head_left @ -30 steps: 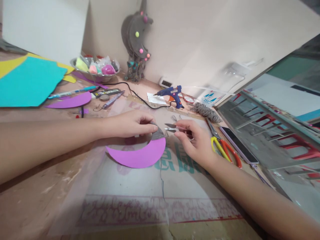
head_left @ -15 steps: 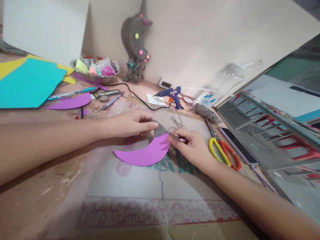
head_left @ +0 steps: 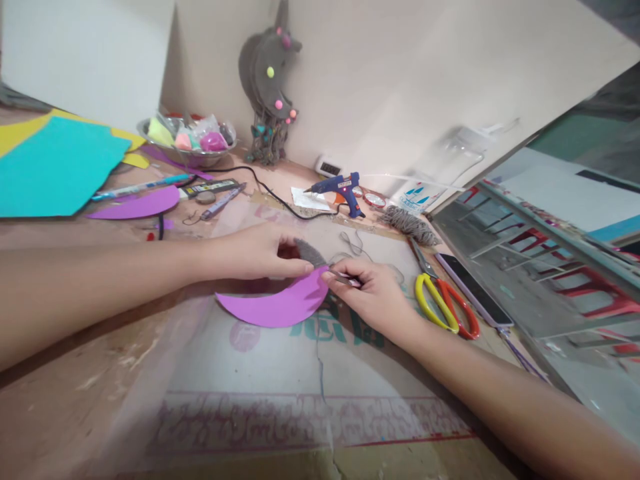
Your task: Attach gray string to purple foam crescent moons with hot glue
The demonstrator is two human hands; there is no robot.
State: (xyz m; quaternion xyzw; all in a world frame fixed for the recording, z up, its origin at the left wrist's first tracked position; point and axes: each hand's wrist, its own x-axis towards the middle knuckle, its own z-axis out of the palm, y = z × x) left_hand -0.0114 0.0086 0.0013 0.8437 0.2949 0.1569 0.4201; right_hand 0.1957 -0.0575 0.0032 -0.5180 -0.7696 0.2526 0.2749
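A purple foam crescent is held above a printed plastic sheet, its upper end wrapped in grey yarn. My left hand pinches the crescent near the wrapped part, thumb along its inner edge. At the outer edge, where the wrapping stops, my right hand is closed on the grey yarn, thumb and forefinger pressed to the crescent. A small dark item also shows between the right fingers; I cannot make out what it is. Loose yarn loops lie just behind the right hand.
On the right are scissors, a phone and a yarn bundle. A blue glue gun with its cord stands behind. Foam sheets, pens and a bowl occupy the left back. A yarn-covered moon hangs on the wall.
My left thumb has shifted down toward the edge of the wrapping, and its hand has rolled slightly. The crescent and both hands sit a little further left in view.
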